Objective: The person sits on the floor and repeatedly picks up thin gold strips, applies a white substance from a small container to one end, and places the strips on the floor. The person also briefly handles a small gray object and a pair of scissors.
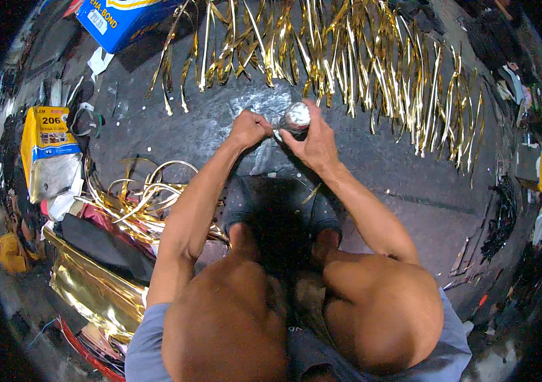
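Over the dark work surface [188, 130], my right hand [317, 143] is wrapped round a short cylinder with a pale, silvery round top [298, 113]. Its kind is not clear. Just left of it, my left hand [250, 130] is closed in a pinch, its fingertips close to the cylinder's lower edge. Whatever lies in that pinch is too small to name. A pale shiny patch [259, 99] marks the surface behind both hands. Beyond them, many gold foil strips [347, 60] lie side by side, their ends toward me.
A blue box [110, 28] stands at the far left, and a yellow and blue can [53, 149] is at the left. Loose gold strips [150, 200] curl beside my left arm, near a gold sheet [96, 286]. My knees and sandalled feet [238, 200] are close below.
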